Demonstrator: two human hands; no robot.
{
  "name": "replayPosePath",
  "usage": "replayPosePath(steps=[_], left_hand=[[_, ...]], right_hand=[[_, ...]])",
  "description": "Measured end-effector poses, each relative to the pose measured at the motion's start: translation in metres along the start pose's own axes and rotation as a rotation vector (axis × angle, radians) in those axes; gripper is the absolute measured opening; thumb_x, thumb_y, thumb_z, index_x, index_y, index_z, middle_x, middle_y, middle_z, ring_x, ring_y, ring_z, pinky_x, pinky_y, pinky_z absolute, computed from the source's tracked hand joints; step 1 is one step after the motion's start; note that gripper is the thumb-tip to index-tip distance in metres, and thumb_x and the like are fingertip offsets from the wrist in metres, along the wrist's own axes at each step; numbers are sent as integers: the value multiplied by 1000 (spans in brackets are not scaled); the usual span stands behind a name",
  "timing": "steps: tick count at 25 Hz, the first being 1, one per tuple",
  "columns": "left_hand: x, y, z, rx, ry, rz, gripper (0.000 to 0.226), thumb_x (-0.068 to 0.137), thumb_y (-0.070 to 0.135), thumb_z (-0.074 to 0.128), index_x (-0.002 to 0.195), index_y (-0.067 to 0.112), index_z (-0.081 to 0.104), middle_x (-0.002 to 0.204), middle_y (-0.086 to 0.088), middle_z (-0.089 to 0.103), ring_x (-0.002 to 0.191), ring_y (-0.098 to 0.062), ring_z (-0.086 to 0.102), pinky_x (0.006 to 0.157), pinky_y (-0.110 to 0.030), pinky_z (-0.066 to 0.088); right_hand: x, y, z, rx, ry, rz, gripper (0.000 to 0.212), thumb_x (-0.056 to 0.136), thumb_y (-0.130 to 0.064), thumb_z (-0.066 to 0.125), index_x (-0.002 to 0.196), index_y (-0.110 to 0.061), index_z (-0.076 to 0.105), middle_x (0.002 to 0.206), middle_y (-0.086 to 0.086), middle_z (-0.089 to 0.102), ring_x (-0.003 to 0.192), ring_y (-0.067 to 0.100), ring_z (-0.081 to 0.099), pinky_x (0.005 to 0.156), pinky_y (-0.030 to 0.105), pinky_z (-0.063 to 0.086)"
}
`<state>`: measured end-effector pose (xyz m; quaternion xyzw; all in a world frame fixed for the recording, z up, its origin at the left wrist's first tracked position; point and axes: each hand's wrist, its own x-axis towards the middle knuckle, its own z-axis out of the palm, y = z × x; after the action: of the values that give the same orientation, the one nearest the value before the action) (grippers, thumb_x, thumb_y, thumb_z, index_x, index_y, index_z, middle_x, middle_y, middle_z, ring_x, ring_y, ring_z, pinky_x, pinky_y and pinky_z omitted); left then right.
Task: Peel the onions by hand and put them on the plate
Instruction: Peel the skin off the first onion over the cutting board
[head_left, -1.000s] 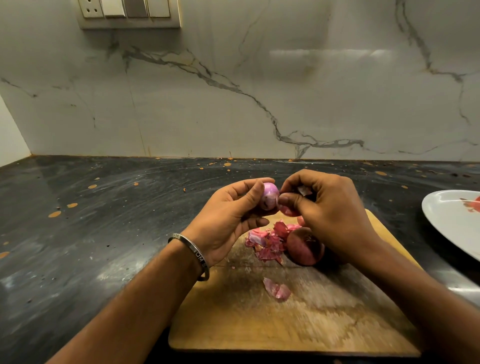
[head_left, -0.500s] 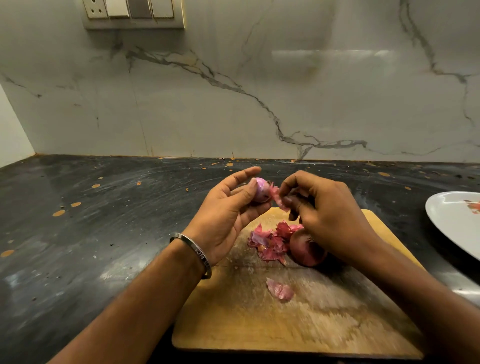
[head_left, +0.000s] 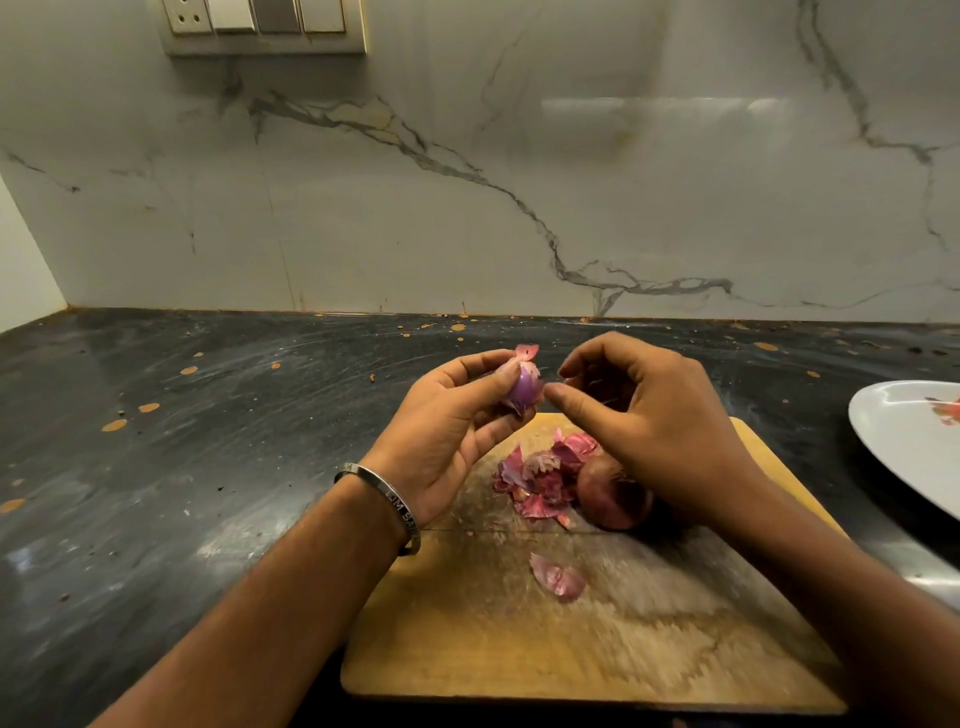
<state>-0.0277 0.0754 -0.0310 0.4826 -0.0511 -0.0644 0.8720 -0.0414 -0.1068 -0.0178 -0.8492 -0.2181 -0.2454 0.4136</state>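
Note:
My left hand (head_left: 447, 431) holds a small purple onion (head_left: 523, 387) above the far edge of the wooden cutting board (head_left: 597, 639); a flap of skin (head_left: 526, 352) sticks up from its top. My right hand (head_left: 649, 415) hovers just right of the onion, thumb tip touching its side, fingers curled and holding nothing I can see. An unpeeled dark red onion (head_left: 613, 493) lies on the board under my right hand, beside a heap of pink peels (head_left: 540, 478). One loose peel (head_left: 558, 577) lies nearer me. The white plate (head_left: 904, 447) sits at the right edge.
The board rests on a dark speckled counter (head_left: 182, 441) that runs to a marble-patterned wall (head_left: 467, 182). A switch panel (head_left: 260, 23) is mounted high on the wall at the left. The plate holds a small reddish scrap (head_left: 945, 408).
My right hand has let go of the skin it was pulling and opened slightly. The onion has turned in my left hand, and a flap of skin now stands up from its top.

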Motion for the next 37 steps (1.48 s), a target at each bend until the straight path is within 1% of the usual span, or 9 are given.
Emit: replayPosePath(steps=[5, 9, 13, 15, 20, 24, 28, 31, 37], left_hand=[[-3, -1, 1, 16, -83, -37, 41, 75, 12, 70, 114, 3, 62, 102, -15, 74, 91, -21, 73, 80, -31, 61], [-3, 0, 1, 40, -107, -44, 45, 77, 13, 69, 121, 3, 62, 112, -18, 71, 101, -24, 70, 82, -31, 60], [-5, -2, 3, 43, -88, -17, 45, 71, 7, 70, 115, 2, 61, 104, -16, 72, 94, -25, 72, 77, -30, 61], [-6, -3, 4, 77, -80, 0, 49, 67, 5, 71, 114, 1, 59, 100, -14, 72, 93, -26, 72, 76, -30, 62], [-9, -6, 7, 139, -75, 25, 49, 64, 2, 72, 110, 1, 56, 101, -15, 68, 89, -25, 71, 77, -32, 62], [-8, -7, 7, 117, -76, 16, 51, 64, 1, 72, 112, 0, 57, 101, -16, 69, 91, -26, 71, 76, -31, 62], [-6, -4, 4, 11, -64, 4, 48, 68, 3, 70, 114, 0, 58, 94, -13, 73, 88, -25, 73, 73, -29, 62], [-5, -3, 4, -9, -54, -10, 49, 69, 5, 69, 116, -1, 58, 98, -17, 71, 87, -25, 73, 73, -29, 62], [-5, -3, 5, -2, -55, -11, 47, 70, 7, 69, 115, -1, 59, 97, -16, 72, 87, -25, 73, 71, -28, 61]], right_hand=[[-1, 1, 0, 45, -40, 70, 20, 81, -30, 80, 99, -21, 78, 84, -11, 76, 78, -1, 70, 72, 18, 58], [0, 3, -3, 142, -40, 105, 16, 85, -24, 78, 99, -18, 80, 80, -7, 77, 74, 5, 73, 68, 24, 59], [1, 2, -3, 153, -43, 96, 11, 86, -23, 75, 95, -18, 80, 77, -5, 77, 72, 9, 73, 68, 29, 62], [1, 3, -2, 143, -34, 89, 8, 86, -19, 75, 93, -19, 80, 75, -5, 77, 69, 8, 73, 67, 27, 62], [-2, 3, 2, -13, 30, -7, 5, 85, -16, 77, 90, -17, 80, 74, -10, 74, 67, 2, 69, 63, 13, 55], [-2, 5, 4, -119, 50, -59, 4, 88, -16, 75, 89, -16, 78, 74, -9, 72, 67, 3, 66, 63, 11, 51], [-1, 5, 5, 72, 49, 35, 10, 90, -20, 72, 98, -18, 79, 80, -10, 76, 74, 1, 71, 69, 21, 59], [0, 5, 4, 160, 15, 75, 13, 90, -17, 72, 102, -17, 79, 83, -5, 78, 75, 5, 73, 71, 27, 62], [0, 5, 2, 180, -13, 82, 14, 89, -15, 73, 102, -15, 79, 84, -4, 78, 75, 5, 74, 71, 27, 62]])
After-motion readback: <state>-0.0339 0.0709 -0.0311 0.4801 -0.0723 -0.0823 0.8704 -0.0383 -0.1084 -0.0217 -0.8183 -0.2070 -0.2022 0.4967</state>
